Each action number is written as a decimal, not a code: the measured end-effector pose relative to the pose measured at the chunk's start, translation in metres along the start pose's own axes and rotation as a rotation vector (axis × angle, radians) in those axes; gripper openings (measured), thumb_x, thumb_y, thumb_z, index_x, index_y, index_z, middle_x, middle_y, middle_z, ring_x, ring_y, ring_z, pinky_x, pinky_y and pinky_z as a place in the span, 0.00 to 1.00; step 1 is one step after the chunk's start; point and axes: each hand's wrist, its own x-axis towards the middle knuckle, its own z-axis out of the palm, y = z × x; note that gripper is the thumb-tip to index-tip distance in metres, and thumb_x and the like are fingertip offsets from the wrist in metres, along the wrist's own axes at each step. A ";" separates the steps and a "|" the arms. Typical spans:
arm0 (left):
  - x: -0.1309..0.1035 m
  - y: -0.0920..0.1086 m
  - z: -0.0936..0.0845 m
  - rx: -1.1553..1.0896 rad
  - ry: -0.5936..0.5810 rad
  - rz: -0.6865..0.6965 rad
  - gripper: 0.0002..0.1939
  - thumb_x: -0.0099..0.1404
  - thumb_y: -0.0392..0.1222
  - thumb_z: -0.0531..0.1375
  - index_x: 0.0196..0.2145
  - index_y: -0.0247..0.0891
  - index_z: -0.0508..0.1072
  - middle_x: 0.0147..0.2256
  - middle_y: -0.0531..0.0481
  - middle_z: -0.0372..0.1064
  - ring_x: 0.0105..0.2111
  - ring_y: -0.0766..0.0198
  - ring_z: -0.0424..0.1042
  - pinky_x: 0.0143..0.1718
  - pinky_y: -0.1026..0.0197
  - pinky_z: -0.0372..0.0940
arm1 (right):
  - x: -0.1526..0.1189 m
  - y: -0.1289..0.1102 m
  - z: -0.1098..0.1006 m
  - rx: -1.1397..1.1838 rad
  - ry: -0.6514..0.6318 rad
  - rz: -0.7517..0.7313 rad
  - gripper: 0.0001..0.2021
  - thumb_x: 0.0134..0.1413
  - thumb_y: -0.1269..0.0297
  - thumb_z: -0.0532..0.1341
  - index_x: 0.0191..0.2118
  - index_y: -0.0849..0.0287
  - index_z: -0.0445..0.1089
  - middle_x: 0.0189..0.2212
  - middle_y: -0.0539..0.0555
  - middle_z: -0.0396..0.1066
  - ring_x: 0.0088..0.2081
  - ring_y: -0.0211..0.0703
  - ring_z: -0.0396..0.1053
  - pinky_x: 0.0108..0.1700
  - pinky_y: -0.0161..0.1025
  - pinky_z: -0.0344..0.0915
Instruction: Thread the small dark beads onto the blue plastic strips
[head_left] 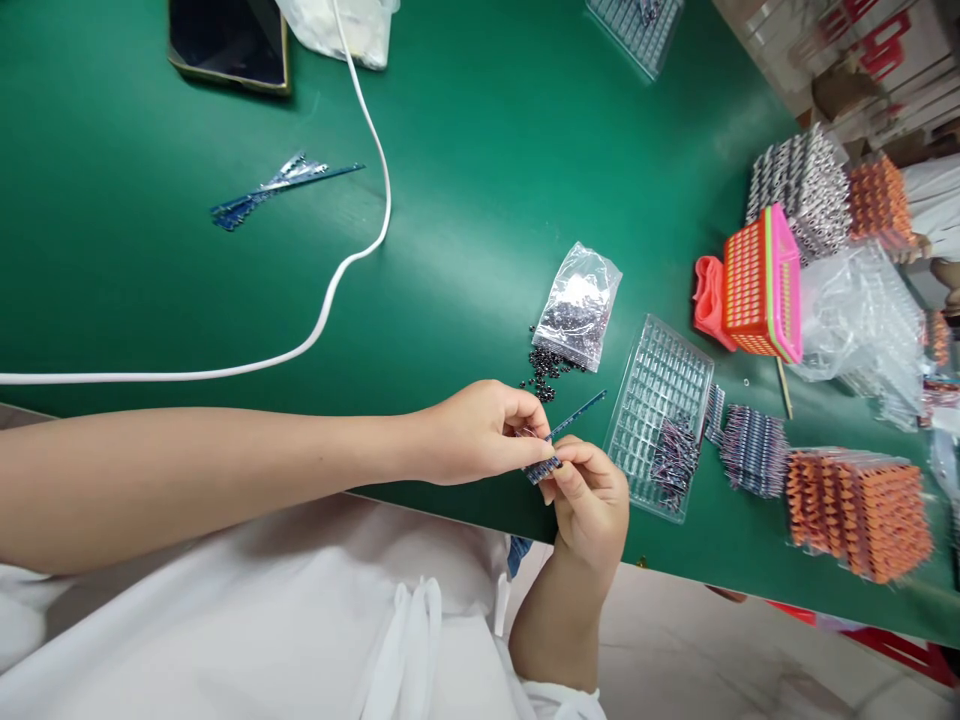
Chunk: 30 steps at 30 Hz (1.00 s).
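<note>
My left hand (480, 430) reaches in from the left, its thumb and fingers pinched on a small bundle of dark blue strips (541, 468). Facing it, my right hand (590, 495) pinches the other side of the same bundle. One thin blue strip (577, 415) sticks out above the fingers, up to the right. Just beyond the hands lie loose dark beads (547, 370) beside a clear plastic bag (577, 305) holding more beads. Right of my right hand, a clear compartment tray (664, 400) holds a heap of thin dark pieces (675, 460).
Blue strips (277, 188) and a white cable (337, 275) lie at left, below a phone (229, 45). At right are an orange and pink basket (757, 285), stacked dark parts (754, 450) and stacked orange parts (862, 510). The table's near edge runs under my hands.
</note>
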 end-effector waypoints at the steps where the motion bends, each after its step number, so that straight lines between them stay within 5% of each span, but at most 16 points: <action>1: 0.000 0.000 0.000 0.018 -0.008 0.004 0.07 0.60 0.42 0.60 0.30 0.36 0.73 0.28 0.51 0.73 0.30 0.63 0.70 0.33 0.63 0.63 | 0.001 0.000 0.000 0.023 -0.009 0.018 0.08 0.54 0.57 0.70 0.33 0.56 0.77 0.27 0.48 0.69 0.21 0.32 0.65 0.19 0.31 0.64; 11: -0.001 0.003 -0.002 0.145 -0.022 0.045 0.07 0.61 0.42 0.59 0.29 0.36 0.73 0.27 0.52 0.71 0.28 0.66 0.65 0.29 0.66 0.58 | 0.001 0.002 -0.001 0.064 -0.014 0.051 0.05 0.51 0.62 0.72 0.32 0.56 0.78 0.28 0.49 0.73 0.22 0.35 0.72 0.24 0.34 0.73; 30: -0.001 -0.001 -0.003 0.169 -0.052 0.083 0.06 0.61 0.38 0.58 0.27 0.35 0.73 0.25 0.54 0.70 0.26 0.68 0.63 0.26 0.67 0.55 | 0.002 0.002 -0.002 0.096 -0.062 0.097 0.04 0.50 0.63 0.73 0.32 0.54 0.80 0.27 0.48 0.74 0.21 0.36 0.74 0.24 0.33 0.72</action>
